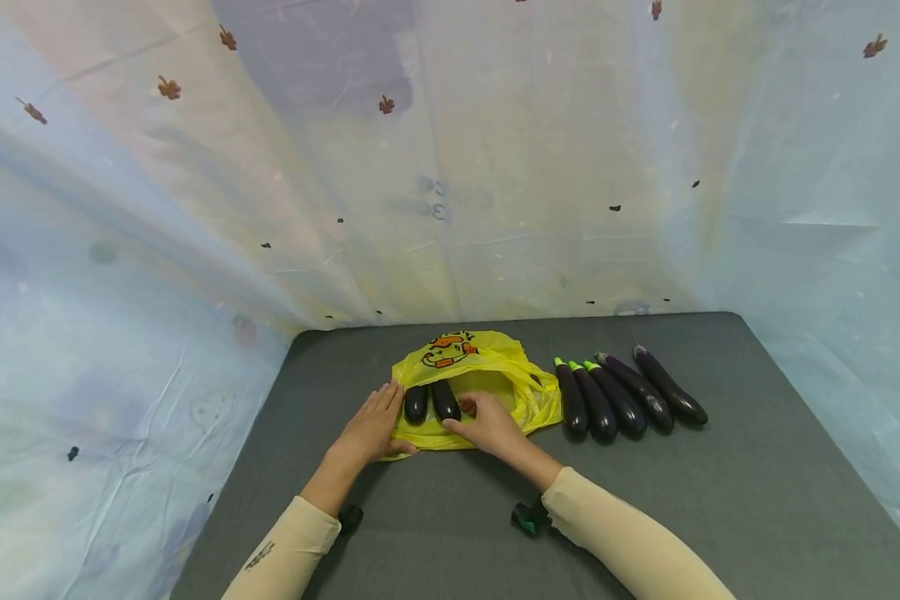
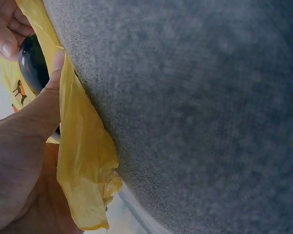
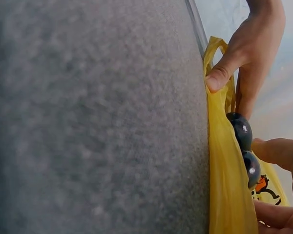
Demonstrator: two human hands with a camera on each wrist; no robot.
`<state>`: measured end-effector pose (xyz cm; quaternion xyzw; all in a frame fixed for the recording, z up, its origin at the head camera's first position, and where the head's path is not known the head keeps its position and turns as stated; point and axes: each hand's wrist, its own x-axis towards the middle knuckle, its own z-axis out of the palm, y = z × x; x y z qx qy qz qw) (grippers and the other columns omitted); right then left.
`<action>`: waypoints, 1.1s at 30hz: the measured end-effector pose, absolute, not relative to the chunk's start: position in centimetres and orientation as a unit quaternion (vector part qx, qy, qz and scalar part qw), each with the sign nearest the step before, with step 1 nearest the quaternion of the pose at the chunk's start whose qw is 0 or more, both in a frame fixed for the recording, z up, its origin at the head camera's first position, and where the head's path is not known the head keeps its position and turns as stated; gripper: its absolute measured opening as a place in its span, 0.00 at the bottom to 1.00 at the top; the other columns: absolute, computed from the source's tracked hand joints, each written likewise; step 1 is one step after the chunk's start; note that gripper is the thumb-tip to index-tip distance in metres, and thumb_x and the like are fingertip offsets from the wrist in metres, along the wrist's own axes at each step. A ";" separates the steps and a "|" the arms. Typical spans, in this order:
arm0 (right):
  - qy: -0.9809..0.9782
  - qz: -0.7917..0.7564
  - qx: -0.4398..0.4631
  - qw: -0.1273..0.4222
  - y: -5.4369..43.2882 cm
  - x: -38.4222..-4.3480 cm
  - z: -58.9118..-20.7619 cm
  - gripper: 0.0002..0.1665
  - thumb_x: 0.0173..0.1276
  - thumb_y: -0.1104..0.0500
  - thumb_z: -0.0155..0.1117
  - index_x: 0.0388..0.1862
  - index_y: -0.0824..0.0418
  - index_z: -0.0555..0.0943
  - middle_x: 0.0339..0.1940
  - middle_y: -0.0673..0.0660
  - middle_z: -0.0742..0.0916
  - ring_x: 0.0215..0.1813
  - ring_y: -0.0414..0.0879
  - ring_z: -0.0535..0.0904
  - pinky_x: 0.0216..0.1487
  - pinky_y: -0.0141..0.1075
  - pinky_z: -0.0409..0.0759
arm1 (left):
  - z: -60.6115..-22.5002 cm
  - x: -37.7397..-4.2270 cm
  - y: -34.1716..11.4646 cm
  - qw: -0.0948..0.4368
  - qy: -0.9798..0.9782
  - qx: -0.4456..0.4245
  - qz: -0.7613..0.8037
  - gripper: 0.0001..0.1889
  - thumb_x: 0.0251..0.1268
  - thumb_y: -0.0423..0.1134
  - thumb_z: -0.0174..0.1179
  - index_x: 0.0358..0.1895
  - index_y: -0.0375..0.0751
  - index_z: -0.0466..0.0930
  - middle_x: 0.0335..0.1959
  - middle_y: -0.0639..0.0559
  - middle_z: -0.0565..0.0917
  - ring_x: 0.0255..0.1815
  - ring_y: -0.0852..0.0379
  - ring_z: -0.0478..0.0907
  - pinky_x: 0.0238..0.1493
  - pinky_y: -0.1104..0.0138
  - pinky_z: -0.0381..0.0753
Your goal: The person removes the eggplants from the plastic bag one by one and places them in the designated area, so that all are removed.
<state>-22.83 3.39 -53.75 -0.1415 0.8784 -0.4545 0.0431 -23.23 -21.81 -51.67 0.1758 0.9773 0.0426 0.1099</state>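
Observation:
A yellow plastic bag [image 1: 495, 354] with a printed cartoon lies on its side, its mouth facing me. Just inside are two dark eggplants, the left eggplant [image 1: 416, 405] and the right eggplant [image 1: 446, 402], blunt ends outward. My left hand [image 1: 371, 425] rests at the bag's left edge with fingers straight; its thumb [image 2: 56, 73] presses the lower rim. My right hand [image 1: 491, 425] is at the mouth, thumb and curled fingers about the right eggplant's end. In the right wrist view that eggplant [image 3: 252, 170] shows between thumb and fingers. The eggplants' far ends are hidden in the bag.
To the right of the bag, several eggplants [image 1: 622, 400] lie side by side, some with green caps. Everything lies on a grey table [image 1: 450, 533] with a pale patterned sheet [image 1: 495, 167] hanging behind it. The bag's handle loop [image 3: 215, 46] sticks out beside my left hand.

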 end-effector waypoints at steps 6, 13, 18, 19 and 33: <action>0.891 -0.428 -0.149 0.026 2.8 -23.3 -54.1 0.34 0.69 0.46 0.80 0.63 0.68 0.84 0.53 0.62 0.87 0.53 0.56 0.85 0.55 0.53 0.87 | -51.7 -23.2 -21.8 0.111 0.978 0.170 0.038 0.61 0.65 0.61 0.73 0.86 0.28 0.49 0.88 0.33 0.49 0.89 0.36 0.47 0.88 0.47 0.49; 0.895 -0.419 -0.153 0.014 2.6 -23.6 -54.4 0.32 0.68 0.46 0.81 0.61 0.68 0.86 0.48 0.60 0.86 0.48 0.52 0.82 0.52 0.50 0.85 | -51.6 -23.2 -21.8 0.111 0.979 0.169 0.037 0.61 0.65 0.61 0.73 0.86 0.27 0.49 0.88 0.32 0.49 0.89 0.36 0.47 0.88 0.46 0.49; 0.889 -0.432 -0.150 0.015 2.7 -23.5 -54.3 0.31 0.69 0.49 0.81 0.61 0.67 0.86 0.50 0.61 0.86 0.50 0.52 0.82 0.54 0.51 0.85 | -51.7 -23.1 -21.7 0.112 0.979 0.168 0.039 0.60 0.65 0.61 0.73 0.86 0.28 0.48 0.88 0.33 0.49 0.89 0.37 0.47 0.88 0.47 0.48; 0.888 -0.434 -0.150 0.016 2.7 -23.5 -54.3 0.31 0.69 0.49 0.81 0.61 0.67 0.86 0.51 0.61 0.86 0.50 0.52 0.83 0.54 0.51 0.85 | -51.7 -23.1 -21.7 0.112 0.979 0.167 0.039 0.60 0.65 0.61 0.73 0.86 0.28 0.48 0.88 0.33 0.49 0.89 0.37 0.47 0.88 0.47 0.48; 0.880 -0.453 -0.134 0.045 4.2 -22.5 -53.2 0.34 0.72 0.48 0.78 0.68 0.66 0.82 0.61 0.63 0.86 0.59 0.58 0.85 0.59 0.54 0.87 | -52.1 -23.3 -21.7 0.110 0.979 0.167 0.049 0.60 0.65 0.60 0.73 0.87 0.29 0.48 0.89 0.34 0.48 0.89 0.37 0.46 0.88 0.48 0.47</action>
